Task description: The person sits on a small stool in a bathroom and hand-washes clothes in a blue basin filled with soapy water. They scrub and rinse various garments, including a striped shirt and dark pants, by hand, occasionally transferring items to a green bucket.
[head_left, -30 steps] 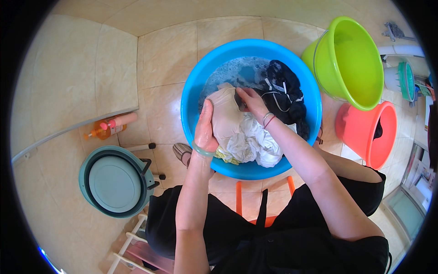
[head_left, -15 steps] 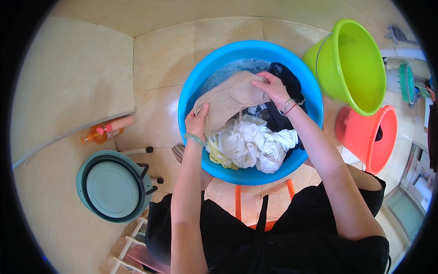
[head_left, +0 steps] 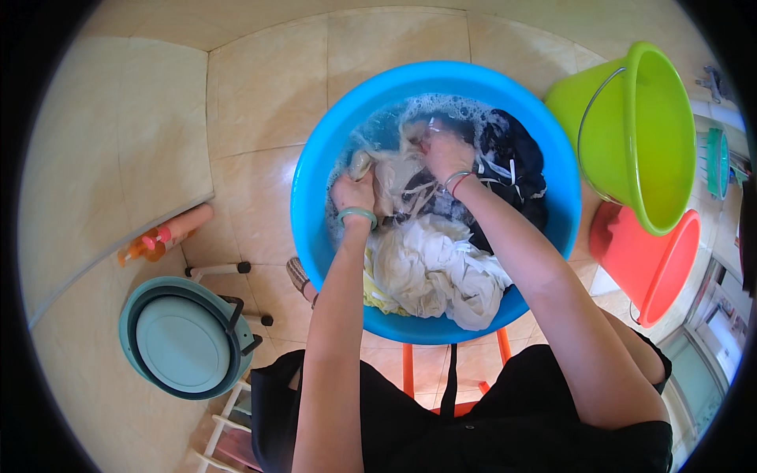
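A blue basin (head_left: pixel 303 189) holds soapy water and laundry. My left hand (head_left: pixel 355 193), a pale green bangle at its wrist, is closed on a beige garment (head_left: pixel 390 177) at the water's surface. To its right, my right hand (head_left: pixel 449 156) dips into the suds, closed on another part of the same garment; its fingertips are partly hidden by water. Much of the beige cloth is under water and bunched between both hands. Dark clothes (head_left: pixel 516 173) lie along the basin's right side. Nearer me, a crumpled white cloth (head_left: pixel 438 268) rests over a yellow cloth (head_left: pixel 372 288).
On the right, a green bucket (head_left: pixel 579 118) stands beside a red bucket (head_left: pixel 623 248). At left, a grey-green folding basin (head_left: pixel 181 343) sits on a legged stand. Several bottles (head_left: pixel 169 232) are near the left wall. An orange stool leg (head_left: pixel 408 370) shows below me.
The beige garment, held spread above the basin before, has gone down into the water with both hands. My hands have come closer together, and the view has shifted slightly.
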Motion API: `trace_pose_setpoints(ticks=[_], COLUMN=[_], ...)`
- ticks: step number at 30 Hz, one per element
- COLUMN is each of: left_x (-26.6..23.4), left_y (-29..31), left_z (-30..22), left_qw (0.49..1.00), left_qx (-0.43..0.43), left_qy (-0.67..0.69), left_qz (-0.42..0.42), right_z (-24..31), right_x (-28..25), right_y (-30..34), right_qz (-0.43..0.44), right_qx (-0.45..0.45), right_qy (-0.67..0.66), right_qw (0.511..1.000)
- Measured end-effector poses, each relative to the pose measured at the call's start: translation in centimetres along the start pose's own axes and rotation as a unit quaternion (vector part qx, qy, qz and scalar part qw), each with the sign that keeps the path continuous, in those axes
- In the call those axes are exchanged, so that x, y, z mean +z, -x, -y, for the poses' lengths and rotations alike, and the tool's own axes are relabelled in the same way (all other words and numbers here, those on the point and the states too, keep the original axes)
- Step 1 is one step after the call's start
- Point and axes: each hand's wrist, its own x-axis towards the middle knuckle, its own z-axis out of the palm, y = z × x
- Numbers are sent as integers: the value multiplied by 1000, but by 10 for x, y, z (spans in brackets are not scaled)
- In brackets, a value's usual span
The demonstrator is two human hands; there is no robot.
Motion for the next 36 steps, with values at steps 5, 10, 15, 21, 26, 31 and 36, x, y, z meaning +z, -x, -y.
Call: trace_pose_setpoints(ticks=[5,10,15,21,26,31,36], left_x=[11,-5,11,32,47,40,50], left_y=[-1,42,74,99,107,103,108], left_z=[0,-43,-65,-43,-50,-11,-15], left_qw=[908,634,490,524,550,467,462], left_qx=[-110,-220,-215,-358,-360,-316,-339], left_qy=[394,703,770,729,708,762,772], left_qz=[90,236,348,259,258,319,274], right_z=[-1,13,24,20,3,7,12], right_x=[-13,-62,-66,-14,-2,-19,0], right_y=[-5,82,130,78,33,134,97], right_qz=[-44,-122,-43,-29,-30,-4,-15], right_qx=[-46,-299,-291,-214,-204,-238,-197], right_qy=[-101,-135,-188,-48,11,-116,-56], right_qw=[993,937,937,975,978,964,979])
